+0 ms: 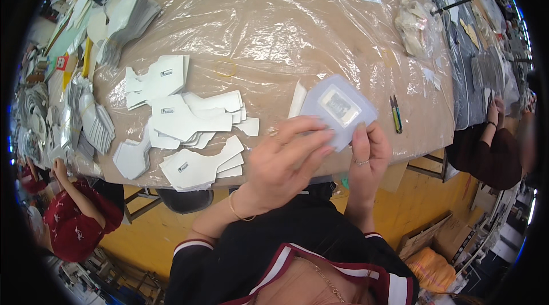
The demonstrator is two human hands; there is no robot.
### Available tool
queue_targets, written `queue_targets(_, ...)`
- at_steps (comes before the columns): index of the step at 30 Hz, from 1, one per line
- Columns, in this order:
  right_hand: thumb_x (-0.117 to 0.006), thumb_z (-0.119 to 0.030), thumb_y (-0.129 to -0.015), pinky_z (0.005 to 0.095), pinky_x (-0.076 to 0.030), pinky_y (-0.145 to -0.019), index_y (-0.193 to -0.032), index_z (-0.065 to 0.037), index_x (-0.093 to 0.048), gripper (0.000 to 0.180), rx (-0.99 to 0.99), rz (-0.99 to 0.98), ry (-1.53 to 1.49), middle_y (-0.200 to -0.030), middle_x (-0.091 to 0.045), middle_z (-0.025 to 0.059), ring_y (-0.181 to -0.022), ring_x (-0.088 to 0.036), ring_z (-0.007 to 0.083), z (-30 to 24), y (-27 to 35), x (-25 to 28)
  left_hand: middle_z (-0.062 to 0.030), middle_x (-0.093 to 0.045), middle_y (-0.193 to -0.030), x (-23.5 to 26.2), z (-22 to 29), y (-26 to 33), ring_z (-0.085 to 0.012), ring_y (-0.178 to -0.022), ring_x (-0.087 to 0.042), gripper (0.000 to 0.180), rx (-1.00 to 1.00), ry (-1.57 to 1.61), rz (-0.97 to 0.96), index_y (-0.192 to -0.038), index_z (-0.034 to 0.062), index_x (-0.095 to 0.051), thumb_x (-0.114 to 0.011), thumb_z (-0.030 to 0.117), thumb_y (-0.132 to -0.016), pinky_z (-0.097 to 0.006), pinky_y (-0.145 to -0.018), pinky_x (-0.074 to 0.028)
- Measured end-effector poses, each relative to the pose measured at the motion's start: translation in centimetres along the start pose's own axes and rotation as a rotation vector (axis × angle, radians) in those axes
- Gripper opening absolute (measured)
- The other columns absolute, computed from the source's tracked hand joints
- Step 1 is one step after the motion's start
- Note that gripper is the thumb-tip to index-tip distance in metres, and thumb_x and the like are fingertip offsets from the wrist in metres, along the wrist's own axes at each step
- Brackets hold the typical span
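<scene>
My left hand (289, 153) lies along the lower left edge of a translucent bluish plastic template (357, 112), fingers over it and thumb hidden. My right hand (370, 153) pinches the template's lower right edge between thumb and fingers. A rectangular window in the template shows a dark printed mark on a light surface (338, 106). Past its left side sticks out a white cut piece (297, 99); how it is gripped is hidden. To the left lie loose stacks of white cut pieces (177, 119) with small dark printed marks.
A plastic-covered table (274, 30) spreads before me. Thread snips (396, 114) lie right of my hands, a clear plastic bag (417, 25) farther back. Stacked grey pieces (123, 25) stand at the left. One person (74, 213) works at the left, another (492, 148) at the right.
</scene>
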State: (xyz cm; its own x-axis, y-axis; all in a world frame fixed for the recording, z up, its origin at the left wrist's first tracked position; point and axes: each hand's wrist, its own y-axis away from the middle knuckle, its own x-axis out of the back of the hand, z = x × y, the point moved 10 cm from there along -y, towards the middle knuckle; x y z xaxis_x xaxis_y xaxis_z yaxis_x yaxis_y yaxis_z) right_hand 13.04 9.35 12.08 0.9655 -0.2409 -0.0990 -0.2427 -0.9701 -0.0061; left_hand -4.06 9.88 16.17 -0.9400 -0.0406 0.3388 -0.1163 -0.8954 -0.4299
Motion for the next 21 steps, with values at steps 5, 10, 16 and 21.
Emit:
queue_targets(5, -0.055, -0.006, -0.100, 0.0238, -0.043, -0.068, -0.089, 0.003, -0.059, 0.015, 0.190, -0.038, 0.283, -0.084, -0.060, 0.0043, -0.076, -0.052, 0.0087, -2.8, -0.2, -1.5, -0.0095, -0.067, -0.108, -0.8, 0.4, -1.0, -0.0259, -0.087, -0.069, 0.030, -0.049, -0.038, -0.016, -0.108, 0.0048, -0.071, -0.075, 0.001, -0.078, -0.033, -0.071, -0.055)
queue_targets(10, -0.059, -0.005, -0.098, 0.0249, -0.039, -0.058, -0.085, 0.003, -0.056, 0.015, 0.218, -0.065, 0.410, -0.076, -0.052, 0.0072, -0.065, -0.046, 0.0114, -2.1, 0.0, -1.3, -0.0103, -0.066, -0.108, -1.1, 1.0, -0.7, -0.0280, -0.089, -0.068, 0.037, -0.155, -0.174, -0.077, -0.109, 0.0015, -0.069, -0.074, 0.001, -0.072, -0.036, -0.076, -0.055)
queue_targets(16, -0.060, -0.006, -0.098, 0.0251, -0.036, -0.056, -0.083, 0.003, -0.055, 0.018, 0.260, -0.055, 0.488, -0.072, -0.049, 0.0054, -0.062, -0.043, 0.0096, -1.7, -0.1, -1.2, -0.0104, -0.065, -0.103, -1.6, 1.4, -1.1, -0.0282, -0.088, -0.068, 0.034, -0.176, -0.245, -0.095, -0.107, -0.0012, -0.067, -0.073, 0.002, -0.073, -0.036, -0.075, -0.055)
queue_targets(21, -0.057, -0.007, -0.100, 0.0232, -0.039, -0.060, -0.089, 0.003, -0.058, 0.015, 0.171, -0.078, 0.326, -0.076, -0.054, 0.0028, -0.068, -0.047, 0.0068, -1.3, -0.2, -1.3, -0.0126, -0.070, -0.100, -0.9, -0.9, -1.5, -0.0256, -0.083, -0.070, 0.021, 0.084, 0.008, -0.085, -0.101, 0.0019, -0.072, -0.071, -0.004, -0.081, -0.032, -0.072, -0.055)
